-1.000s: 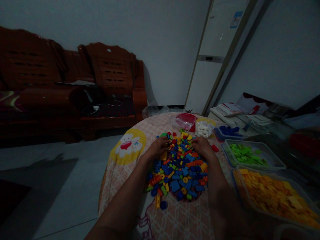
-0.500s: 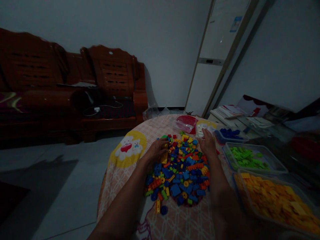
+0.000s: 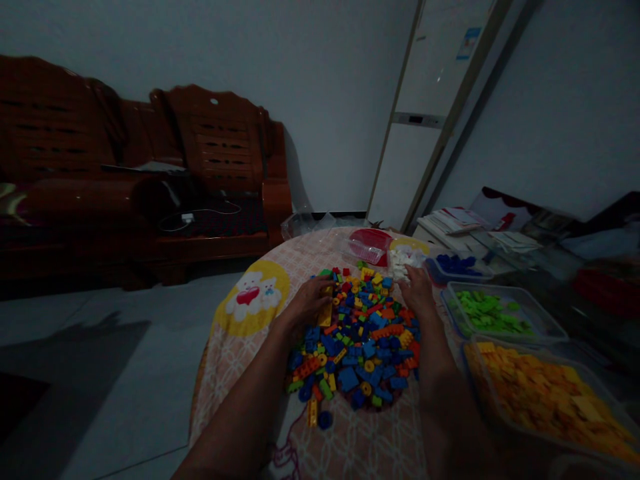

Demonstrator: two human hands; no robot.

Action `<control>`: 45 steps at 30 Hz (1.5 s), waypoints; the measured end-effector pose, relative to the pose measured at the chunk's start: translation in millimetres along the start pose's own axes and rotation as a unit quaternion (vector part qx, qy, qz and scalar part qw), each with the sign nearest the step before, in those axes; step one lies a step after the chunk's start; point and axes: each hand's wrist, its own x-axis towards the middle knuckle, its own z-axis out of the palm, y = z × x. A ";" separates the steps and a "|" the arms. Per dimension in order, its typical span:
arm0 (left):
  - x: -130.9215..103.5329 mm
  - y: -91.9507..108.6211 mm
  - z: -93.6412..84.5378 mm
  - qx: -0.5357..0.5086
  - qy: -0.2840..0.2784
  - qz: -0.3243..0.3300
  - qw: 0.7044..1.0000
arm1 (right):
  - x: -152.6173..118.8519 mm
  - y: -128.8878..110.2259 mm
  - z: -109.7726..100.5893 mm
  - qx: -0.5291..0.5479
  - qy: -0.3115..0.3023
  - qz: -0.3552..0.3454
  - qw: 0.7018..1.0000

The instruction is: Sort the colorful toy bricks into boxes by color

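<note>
Many bricks (image 3: pixel 357 347) lie heaped; left hand (image 3: pixel 307 299) rests curled beside a yellow block (image 3: pixel 325 315); right hand (image 3: pixel 417 292) bends near white pieces (image 3: pixel 399 263); whether either grips, I cannot tell.

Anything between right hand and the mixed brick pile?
Nothing visible: the right hand is at the far right edge of the mixed brick pile. The white pieces lie beyond its fingers; the green-brick tray stands off to its right.
</note>
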 end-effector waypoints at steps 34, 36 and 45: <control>5.8 0.2 0.5 0.059 -0.016 -0.006 0.998 | -8.4 -34.7 8.6 -0.006 -0.092 0.001 0.996; 6.1 0.9 0.4 0.060 -0.019 -0.010 0.998 | -9.4 -34.4 11.5 -0.003 -0.082 -0.001 0.997; 5.5 2.7 -0.9 0.049 -0.017 -0.008 0.999 | -11.7 -34.5 14.8 0.021 -0.074 -0.009 0.997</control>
